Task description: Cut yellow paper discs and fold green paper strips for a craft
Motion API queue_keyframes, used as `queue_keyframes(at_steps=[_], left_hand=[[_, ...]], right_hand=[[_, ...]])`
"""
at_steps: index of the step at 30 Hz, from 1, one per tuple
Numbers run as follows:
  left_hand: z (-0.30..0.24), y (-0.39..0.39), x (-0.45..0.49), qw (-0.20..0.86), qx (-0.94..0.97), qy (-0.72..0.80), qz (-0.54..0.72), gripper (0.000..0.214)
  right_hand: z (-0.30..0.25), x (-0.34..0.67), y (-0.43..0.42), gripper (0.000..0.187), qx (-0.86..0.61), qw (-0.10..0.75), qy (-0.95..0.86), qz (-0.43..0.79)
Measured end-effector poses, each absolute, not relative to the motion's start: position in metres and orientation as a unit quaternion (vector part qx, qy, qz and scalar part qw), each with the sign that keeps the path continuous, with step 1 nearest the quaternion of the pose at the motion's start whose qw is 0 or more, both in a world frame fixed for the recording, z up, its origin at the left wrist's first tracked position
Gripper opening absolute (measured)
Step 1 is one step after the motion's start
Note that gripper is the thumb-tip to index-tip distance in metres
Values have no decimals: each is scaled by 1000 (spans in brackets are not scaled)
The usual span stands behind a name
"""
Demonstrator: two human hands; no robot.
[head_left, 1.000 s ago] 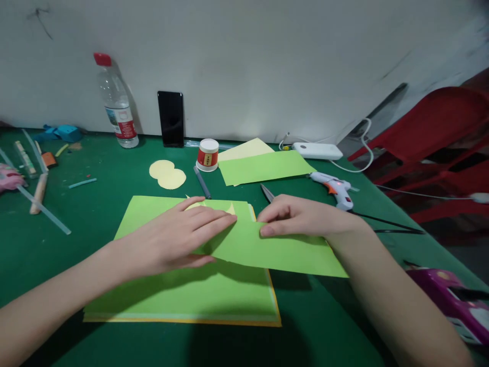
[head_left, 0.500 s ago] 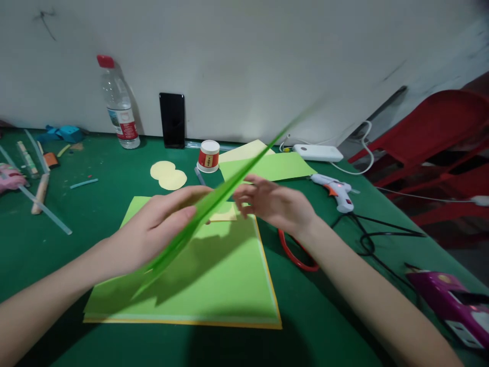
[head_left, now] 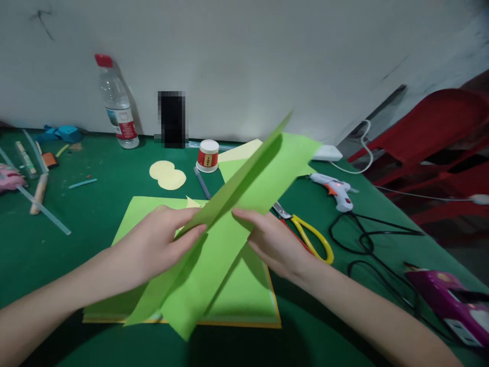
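A folded sheet of light green paper (head_left: 263, 178) is held up slantwise, its two layers spread apart. My left hand (head_left: 153, 247) pinches the left layer between thumb and fingers. On the other layer, my right hand (head_left: 278, 244) grips the right edge, thumb on the near face and fingers behind. Below lies a stack of green paper (head_left: 248, 300) with an orange-yellow bottom edge. A pale yellow scrap (head_left: 193, 202) shows partly behind the held sheet. Scissors (head_left: 311, 237) with yellow and red handles lie beside my right hand, partly hidden by it.
Behind are yellow paper circles (head_left: 171, 179), a grey stick (head_left: 202, 183), a small tub (head_left: 208, 155), a bottle (head_left: 120, 112) and a pixelated dark phone-like object (head_left: 172, 120). At right lie a glue gun (head_left: 336, 188), black cable (head_left: 367, 242) and purple power strip (head_left: 446, 300). Glue sticks (head_left: 46, 209) lie left.
My right hand has closed on the green sheet's right layer. The sheet, seen nearly edge-on before, now stands opened into two layers. The scissors show more.
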State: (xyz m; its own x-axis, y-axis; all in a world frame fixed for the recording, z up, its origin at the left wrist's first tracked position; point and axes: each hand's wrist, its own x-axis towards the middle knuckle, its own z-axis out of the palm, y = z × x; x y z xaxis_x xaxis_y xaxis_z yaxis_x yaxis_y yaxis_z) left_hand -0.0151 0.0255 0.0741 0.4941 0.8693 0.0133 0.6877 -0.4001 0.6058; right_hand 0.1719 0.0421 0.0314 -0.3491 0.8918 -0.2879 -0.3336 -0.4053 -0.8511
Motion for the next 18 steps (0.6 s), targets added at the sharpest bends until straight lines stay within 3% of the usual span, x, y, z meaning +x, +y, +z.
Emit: queue_keyframes(at_steps=[6,10,14,18], left_hand=[[84,44,-27,572,667,453,152,26],[78,57,-37,618,666,390,151,23],[73,64,-44,515,747,393,147,30],[72,64,-49,192,813,517,186,34]], right_hand=[[44,183,53,6,-387,412,-335,754],[52,189,52,3,-390,382,-352,760],[51,192,52,4,-394,408,-356,743],[43,189,50,8,-388,379,-370,754]])
